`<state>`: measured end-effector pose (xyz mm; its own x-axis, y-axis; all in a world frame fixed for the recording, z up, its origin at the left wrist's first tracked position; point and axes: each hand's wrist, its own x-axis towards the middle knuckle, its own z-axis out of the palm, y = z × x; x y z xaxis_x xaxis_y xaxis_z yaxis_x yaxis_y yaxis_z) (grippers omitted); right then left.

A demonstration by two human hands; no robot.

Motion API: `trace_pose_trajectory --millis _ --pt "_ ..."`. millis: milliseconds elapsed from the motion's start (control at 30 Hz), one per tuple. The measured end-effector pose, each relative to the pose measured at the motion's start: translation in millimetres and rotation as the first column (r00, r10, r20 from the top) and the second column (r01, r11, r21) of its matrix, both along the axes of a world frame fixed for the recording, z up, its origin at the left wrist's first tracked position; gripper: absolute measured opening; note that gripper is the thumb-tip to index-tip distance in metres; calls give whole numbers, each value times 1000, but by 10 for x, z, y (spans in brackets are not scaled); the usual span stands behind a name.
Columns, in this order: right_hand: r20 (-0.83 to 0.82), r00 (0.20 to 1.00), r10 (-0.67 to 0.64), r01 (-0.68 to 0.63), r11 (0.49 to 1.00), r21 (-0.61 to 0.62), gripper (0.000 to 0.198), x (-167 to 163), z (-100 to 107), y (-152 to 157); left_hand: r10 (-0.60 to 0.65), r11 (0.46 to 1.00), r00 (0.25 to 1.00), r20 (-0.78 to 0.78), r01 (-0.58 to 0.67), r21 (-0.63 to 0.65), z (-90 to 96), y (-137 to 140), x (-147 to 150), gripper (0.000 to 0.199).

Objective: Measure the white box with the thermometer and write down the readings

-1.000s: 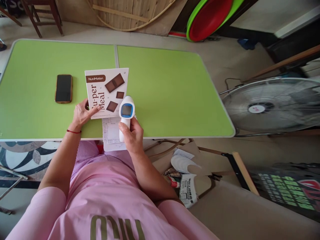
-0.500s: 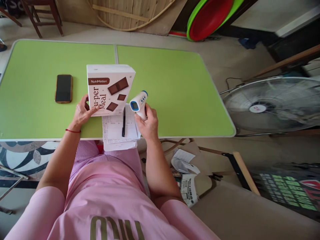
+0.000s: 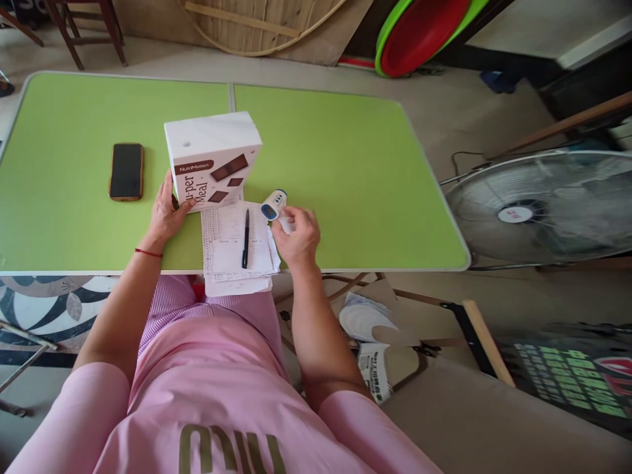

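Note:
My left hand (image 3: pixel 169 209) grips the lower left edge of a white box (image 3: pixel 214 164) printed with brown bars, its thumb across the front. The box leans so that its top panel shows. My right hand (image 3: pixel 299 237) has thumb and fingers closed around the handle of a white and blue infrared thermometer (image 3: pixel 274 204), low over the tabletop. Most of the handle is hidden by the fingers. Between the hands, a black pen (image 3: pixel 245 238) lies on a stack of written papers (image 3: pixel 224 247) that overhangs the table's near edge.
A phone (image 3: pixel 126 171) in a brown case lies on the left of the green folding table (image 3: pixel 340 151). To the right stands a large fan (image 3: pixel 533 210). Below the table on the right are a chair and papers (image 3: pixel 372 365). Red and green basins (image 3: pixel 424 33) lean at the back.
The box has tipped, showing more of its top, and has shifted slightly up and left. The thermometer has been lowered and turned to a flatter angle, with my right hand moving right.

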<state>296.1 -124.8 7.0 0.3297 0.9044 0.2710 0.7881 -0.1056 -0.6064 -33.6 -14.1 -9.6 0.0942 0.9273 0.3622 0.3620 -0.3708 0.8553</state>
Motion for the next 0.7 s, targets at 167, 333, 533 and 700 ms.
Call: trace_pose_trajectory --millis 167,333,533,700 --pt "-50 992 112 -119 978 -171 38 -460 21 9 124 991 985 -121 -129 -38 -87 -65 -63 107" --pt "-196 947 253 -266 963 -43 37 -467 12 -28 168 980 945 -281 -191 -55 -9 -240 4 158" --pt "-561 708 429 -334 903 269 46 -465 -98 -223 -17 939 716 -698 -228 -257 445 -448 164 172" --pt "-603 679 419 -331 908 258 44 -733 -101 -372 -85 927 614 -785 -240 -288 604 -483 217 172"
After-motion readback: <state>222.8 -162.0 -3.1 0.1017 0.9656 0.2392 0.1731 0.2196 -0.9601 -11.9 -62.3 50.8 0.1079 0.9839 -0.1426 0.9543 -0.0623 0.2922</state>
